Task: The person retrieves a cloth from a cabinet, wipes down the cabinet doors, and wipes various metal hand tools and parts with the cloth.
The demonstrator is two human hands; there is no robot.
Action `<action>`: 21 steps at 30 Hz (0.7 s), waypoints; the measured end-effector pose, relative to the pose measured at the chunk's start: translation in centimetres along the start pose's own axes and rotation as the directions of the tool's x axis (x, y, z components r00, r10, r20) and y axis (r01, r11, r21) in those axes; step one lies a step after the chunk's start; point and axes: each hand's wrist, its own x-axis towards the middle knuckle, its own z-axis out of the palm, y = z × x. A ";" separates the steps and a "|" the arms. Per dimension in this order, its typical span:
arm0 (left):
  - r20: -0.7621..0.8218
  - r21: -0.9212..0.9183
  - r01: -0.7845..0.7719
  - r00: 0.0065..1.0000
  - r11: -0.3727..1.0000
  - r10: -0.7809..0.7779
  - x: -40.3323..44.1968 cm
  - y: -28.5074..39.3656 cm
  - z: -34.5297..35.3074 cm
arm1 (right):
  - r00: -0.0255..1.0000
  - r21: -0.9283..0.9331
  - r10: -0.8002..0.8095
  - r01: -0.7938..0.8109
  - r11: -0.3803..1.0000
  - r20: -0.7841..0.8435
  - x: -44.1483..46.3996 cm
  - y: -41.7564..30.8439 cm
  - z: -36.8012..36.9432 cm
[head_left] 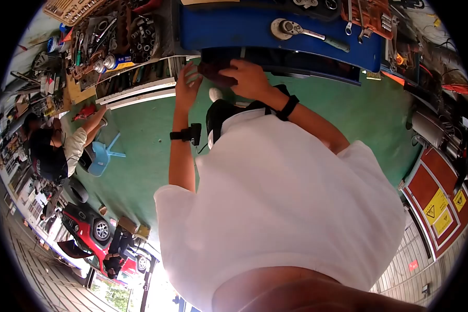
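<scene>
A dark reddish-brown cloth-like item (pixel 216 73) is in front of the blue workbench (pixel 234 31). My right hand (pixel 247 79) is closed round its right part. At its left end is my left hand (pixel 188 86), with its fingers apart and nothing held in them. On the bench top, above my right hand, lies a ratchet wrench (pixel 307 32) with a green and black handle, its head over a round metal piece. Dark open drawer space shows below the bench edge, partly hidden by my hands.
Left of the bench are sockets and tools (pixel 140 39) and spray cans (pixel 112 63). An orange tool case (pixel 374 15) lies at upper right. A person (pixel 49 151) sits at left near a blue stool (pixel 101 158). A red car (pixel 88 229) stands farther off, with people beside it.
</scene>
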 end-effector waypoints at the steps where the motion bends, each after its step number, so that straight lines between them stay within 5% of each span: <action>1: 0.003 0.057 0.035 0.999 0.998 -0.035 0.2 0.3 0.0 | 1.000 0.000 -0.001 0.001 1.000 0.001 0.1 0.1 0.0; 3: 0.027 0.101 0.001 1.000 0.995 -0.004 0.5 -0.4 -0.2 | 0.980 -0.026 -0.198 0.198 0.980 0.024 0.3 0.3 0.3; 8: 0.061 0.136 -0.154 0.987 0.979 0.147 2.2 -4.3 -0.8 | 0.932 0.109 -0.358 0.362 0.926 -0.058 2.0 -0.3 1.9; 9: 0.130 -0.185 -0.118 0.981 0.976 0.143 3.0 -6.0 -1.3 | 0.907 0.150 -0.417 0.422 0.894 -0.065 3.0 -0.8 2.7; 11: 0.354 -0.746 0.237 0.933 0.622 0.070 3.9 -7.8 -3.4 | 0.884 0.144 -0.465 0.466 0.873 -0.037 4.7 -2.5 4.1; 16: 0.391 -0.463 0.199 0.920 0.863 -0.002 2.9 -8.6 -9.6 | 0.903 0.040 -0.422 0.420 0.907 0.079 6.2 -5.9 4.2; 21: 0.468 -0.555 0.489 0.852 0.673 -0.233 2.4 -9.2 -8.5 | 0.948 0.205 -0.306 0.284 0.937 0.086 4.1 -5.1 5.4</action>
